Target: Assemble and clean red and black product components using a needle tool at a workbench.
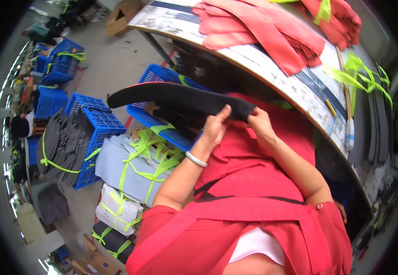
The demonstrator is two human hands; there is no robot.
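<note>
A long, curved black fabric strip [171, 94] with a thin red line along its top edge stretches out to the left above a blue crate. My left hand [215, 126] is closed on its underside near the right end, thumb pressed against the black face. At the very end, my right hand [259, 123] pinches the strip's corner between thumb and fingers. The strip hangs over my lap, in front of a red apron [263, 160]. What lies behind the strip under my fingers is hidden.
A worktable [272, 68] on the right bears stacked coral-red strips [258, 32] and a yellow marker [330, 107]. To the left stand blue crates [107, 123], grey cut pieces [66, 142] and bundles tied with neon-green bands [116, 160]. A cardboard box [121, 18] sits farther back.
</note>
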